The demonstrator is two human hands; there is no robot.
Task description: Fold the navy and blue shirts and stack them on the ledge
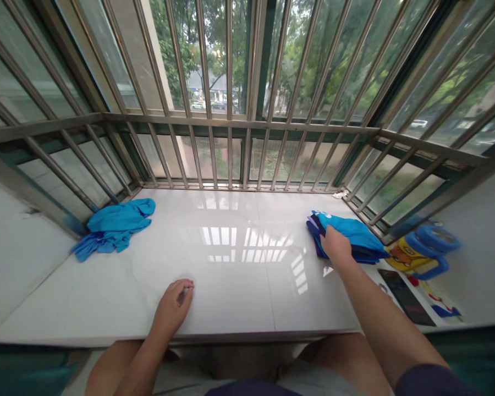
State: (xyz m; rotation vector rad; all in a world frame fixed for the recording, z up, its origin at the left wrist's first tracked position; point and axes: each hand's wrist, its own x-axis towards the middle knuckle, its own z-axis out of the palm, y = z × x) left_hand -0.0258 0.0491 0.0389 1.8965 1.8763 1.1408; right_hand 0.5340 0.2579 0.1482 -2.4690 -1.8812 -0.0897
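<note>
My right hand is at the left edge of a stack of folded clothes, gripping it. The top piece is bright blue with a bit of white print, and darker navy and purple layers show beneath. Part of the fingers is hidden against the cloth. My left hand is over the front of the white ledge, its fingers curled in towards the thumb with nothing seen in them. Farther left, a crumpled bright blue garment lies in a loose heap, apart from both hands.
Metal window bars enclose the back and sides of the white ledge. On the right stand a blue and yellow cup with a handle and a dark phone. Small colourful items lie beside the phone.
</note>
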